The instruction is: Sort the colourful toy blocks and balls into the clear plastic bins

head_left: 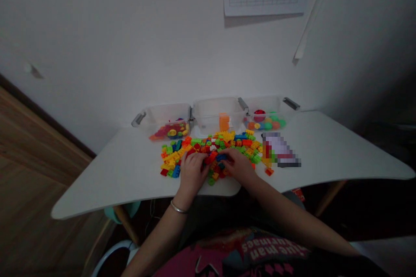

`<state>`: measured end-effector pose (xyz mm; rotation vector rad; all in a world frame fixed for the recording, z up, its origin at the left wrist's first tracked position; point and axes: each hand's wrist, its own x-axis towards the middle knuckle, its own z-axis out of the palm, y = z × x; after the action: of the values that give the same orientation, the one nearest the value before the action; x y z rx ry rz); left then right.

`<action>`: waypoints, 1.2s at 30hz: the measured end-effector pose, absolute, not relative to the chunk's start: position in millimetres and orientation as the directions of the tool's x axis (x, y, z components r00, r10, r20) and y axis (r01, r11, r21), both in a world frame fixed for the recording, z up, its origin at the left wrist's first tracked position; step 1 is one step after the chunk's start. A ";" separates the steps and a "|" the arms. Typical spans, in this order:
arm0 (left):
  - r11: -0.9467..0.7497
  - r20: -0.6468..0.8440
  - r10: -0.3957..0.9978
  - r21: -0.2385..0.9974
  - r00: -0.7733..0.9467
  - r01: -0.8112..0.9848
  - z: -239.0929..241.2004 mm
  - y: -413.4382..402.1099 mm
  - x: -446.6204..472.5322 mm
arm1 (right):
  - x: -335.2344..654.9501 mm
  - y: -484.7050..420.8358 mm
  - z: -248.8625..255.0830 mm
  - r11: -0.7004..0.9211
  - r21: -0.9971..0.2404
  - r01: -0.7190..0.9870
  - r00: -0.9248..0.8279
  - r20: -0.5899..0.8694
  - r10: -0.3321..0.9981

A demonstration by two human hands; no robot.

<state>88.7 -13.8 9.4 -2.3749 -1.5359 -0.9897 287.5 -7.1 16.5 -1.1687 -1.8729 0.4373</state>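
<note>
A heap of small plastic building bricks point(211, 147) in red, yellow, green, blue and orange covers the near middle of a white table point(107, 173). My left hand point(192, 171) rests on the heap's front left part, fingers curled over red bricks. My right hand point(238, 165) lies on the front right part, fingers bent toward a blue brick point(222, 156) between the two hands. Both hands touch the bricks; what each one grips is too small to make out. A thin bracelet point(178, 208) circles my left wrist.
Three clear plastic boxes stand in a row at the table's back edge by the wall: the left box point(164, 123) holds mixed bricks, the middle box point(217, 117) an orange block, the right box point(268, 114) coloured balls. A blurred-out item point(281, 151) lies right of the heap.
</note>
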 end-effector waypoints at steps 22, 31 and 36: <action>-0.520 0.695 0.640 0.078 0.328 0.851 3.9 -11.6 90.0 | 367.0 106.7 100.3 0.436 -0.621 0.651 0.160 0.674 0.721; -0.531 0.691 0.643 0.093 0.329 0.842 4.9 -10.9 89.3 | 345.1 128.0 111.2 0.197 -0.486 0.851 0.120 0.546 0.829; -0.530 0.690 0.645 0.094 0.329 0.843 5.3 -12.2 90.0 | 330.7 119.6 118.6 0.096 -0.242 0.965 0.003 0.379 0.925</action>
<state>90.0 -12.2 5.3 -2.3159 -1.3374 -1.0024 330.7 119.6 118.6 -1.8483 -1.9419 -0.1218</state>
